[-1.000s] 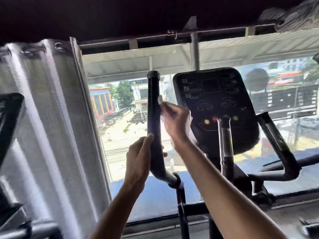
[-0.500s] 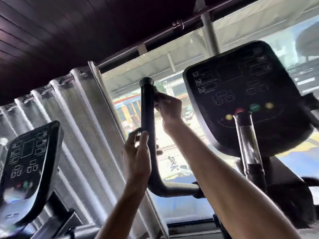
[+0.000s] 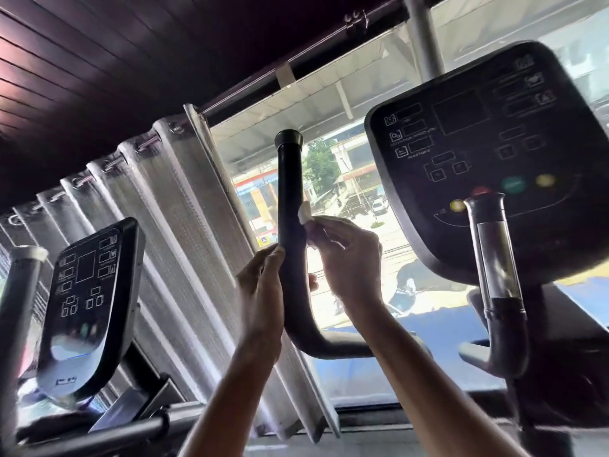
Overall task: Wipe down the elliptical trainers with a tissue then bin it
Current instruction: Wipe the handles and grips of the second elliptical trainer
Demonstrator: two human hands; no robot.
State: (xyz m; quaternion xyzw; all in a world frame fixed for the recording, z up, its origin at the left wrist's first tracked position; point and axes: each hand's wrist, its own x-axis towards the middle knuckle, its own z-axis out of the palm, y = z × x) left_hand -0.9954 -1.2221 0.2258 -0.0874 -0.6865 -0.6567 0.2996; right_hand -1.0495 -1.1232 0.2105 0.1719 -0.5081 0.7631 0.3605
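A black upright handlebar [image 3: 290,199] of the elliptical trainer rises in the middle of the view and bends right at its foot. My left hand [image 3: 262,291] grips the bar below its middle, fingers wrapped round it. My right hand [image 3: 349,258] pinches a white tissue [image 3: 304,214] and holds it against the right side of the bar just above the left hand. The trainer's black console [image 3: 487,153] with coloured buttons fills the right side. A second handle [image 3: 494,258] with a metal sleeve stands in front of the console.
Another trainer's console [image 3: 89,301] and grey handle [image 3: 19,308] stand at the left. A grey pleated curtain [image 3: 184,225] hangs between them. Behind the bar is a large window [image 3: 346,179] onto a street. A dark slatted ceiling is overhead.
My right hand with the tissue has slid down the handlebar from near the top to just above my left hand. The view has tilted further upward.
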